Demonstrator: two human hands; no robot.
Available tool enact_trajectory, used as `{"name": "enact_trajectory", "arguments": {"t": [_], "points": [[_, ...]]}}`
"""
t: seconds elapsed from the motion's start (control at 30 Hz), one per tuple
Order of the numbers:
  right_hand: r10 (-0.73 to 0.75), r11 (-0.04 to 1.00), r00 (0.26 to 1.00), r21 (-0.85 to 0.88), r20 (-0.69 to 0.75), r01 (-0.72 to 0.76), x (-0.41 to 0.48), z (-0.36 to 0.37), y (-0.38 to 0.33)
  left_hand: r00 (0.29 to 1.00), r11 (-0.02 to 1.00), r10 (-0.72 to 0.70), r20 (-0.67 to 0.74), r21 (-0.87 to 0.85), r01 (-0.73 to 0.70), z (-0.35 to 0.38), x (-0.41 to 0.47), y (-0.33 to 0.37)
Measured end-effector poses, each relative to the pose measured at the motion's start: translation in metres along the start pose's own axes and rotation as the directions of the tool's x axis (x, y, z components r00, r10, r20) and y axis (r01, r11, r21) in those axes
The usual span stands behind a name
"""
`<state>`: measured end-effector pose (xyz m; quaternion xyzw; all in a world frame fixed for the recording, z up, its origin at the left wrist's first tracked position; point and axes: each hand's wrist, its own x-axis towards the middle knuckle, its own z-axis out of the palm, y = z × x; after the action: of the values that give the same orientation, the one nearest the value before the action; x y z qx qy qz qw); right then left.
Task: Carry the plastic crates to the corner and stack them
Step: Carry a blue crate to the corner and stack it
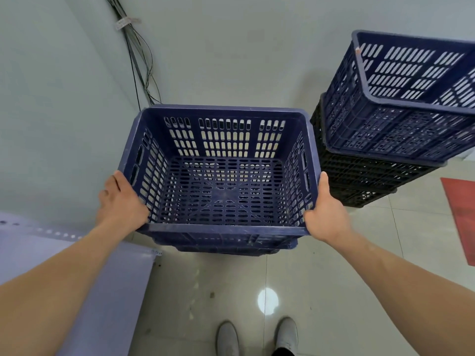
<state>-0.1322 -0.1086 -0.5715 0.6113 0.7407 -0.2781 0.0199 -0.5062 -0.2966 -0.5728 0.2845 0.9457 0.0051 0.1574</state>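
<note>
Head view: left hand [123,201] and right hand [325,214] curl round the near rim corners of the blue plastic crate [221,191], which I judge light and stiff.

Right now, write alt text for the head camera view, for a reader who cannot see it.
The left hand and right hand grip the near corners of an empty blue crate above a stack of blue crates against a wall. Right of it, another blue crate tops black crates.

Probably a storeroom corner: stacked crates [380,142], bare walls [64,98], loose cables [140,60], tiled floor [334,291].
</note>
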Motion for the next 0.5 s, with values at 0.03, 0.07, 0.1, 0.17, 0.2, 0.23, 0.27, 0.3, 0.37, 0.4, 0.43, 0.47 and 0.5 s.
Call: {"name": "enact_trajectory", "arguments": {"t": [0.03, 0.07, 0.1, 0.17, 0.2, 0.23, 0.27, 0.3, 0.37, 0.4, 0.43, 0.47, 0.5], "points": [[-0.010, 0.999, 1.000, -0.041, 0.022, 0.011, 0.002, -0.001, 0.001, 1.000, 1.000, 0.006, 0.028, -0.002, -0.006, -0.002, 0.001, -0.001], [-0.023, 0.996, 0.998, -0.083, 0.054, 0.027, 0.003, -0.002, 0.002, 0.998, 1.000, 0.009, 0.056, -0.004, -0.009, -0.005, 0.003, -0.002], [-0.031, 0.992, 0.995, -0.121, 0.100, 0.043, 0.005, -0.005, 0.003, 0.996, 1.000, 0.006, 0.084, 0.003, -0.007, -0.010, 0.004, -0.002], [-0.029, 0.981, 0.986, -0.183, 0.162, 0.059, 0.007, -0.017, 0.004, 0.993, 0.999, 0.012, 0.120, 0.028, -0.015, -0.021, 0.003, 0.004], [-0.026, 0.977, 0.987, -0.203, 0.160, 0.058, 0.007, -0.026, 0.003, 0.992, 0.999, 0.033, 0.121, 0.037, -0.038, -0.027, 0.001, 0.010], [-0.022, 0.978, 0.990, -0.203, 0.143, 0.051, 0.004, -0.036, 0.002, 0.991, 0.997, 0.062, 0.115, 0.039, -0.067, -0.033, -0.002, 0.018], [-0.021, 0.980, 0.993, -0.193, 0.118, 0.044, 0.001, -0.046, 0.002, 0.989, 0.994, 0.101, 0.106, 0.031, -0.105, -0.039, -0.006, 0.027], [-0.026, 0.982, 0.996, -0.184, 0.089, 0.043, -0.004, -0.056, 0.003, 0.986, 0.990, 0.137, 0.094, 0.016, -0.139, -0.045, -0.011, 0.039], [-0.051, 0.981, 0.998, -0.187, 0.030, 0.056, -0.011, -0.078, 0.011, 0.978, 0.982, 0.187, 0.089, -0.020, -0.186, -0.055, -0.021, 0.064], [-0.060, 0.979, 0.998, -0.194, 0.003, 0.060, -0.014, -0.089, 0.017, 0.974, 0.978, 0.209, 0.092, -0.036, -0.206, -0.060, -0.027, 0.078], [-0.061, 0.979, 0.998, -0.198, -0.022, 0.056, -0.015, -0.101, 0.023, 0.968, 0.973, 0.229, 0.098, -0.048, -0.226, -0.065, -0.034, 0.092], [-0.058, 0.979, 0.997, -0.199, -0.046, 0.048, -0.016, -0.113, 0.030, 0.963, 0.967, 0.253, 0.099, -0.061, -0.247, -0.070, -0.042, 0.108], [-0.051, 0.980, 0.996, -0.196, -0.067, 0.037, -0.017, -0.126, 0.037, 0.957, 0.960, 0.275, 0.096, -0.078, -0.268, -0.074, -0.050, 0.123]]}}
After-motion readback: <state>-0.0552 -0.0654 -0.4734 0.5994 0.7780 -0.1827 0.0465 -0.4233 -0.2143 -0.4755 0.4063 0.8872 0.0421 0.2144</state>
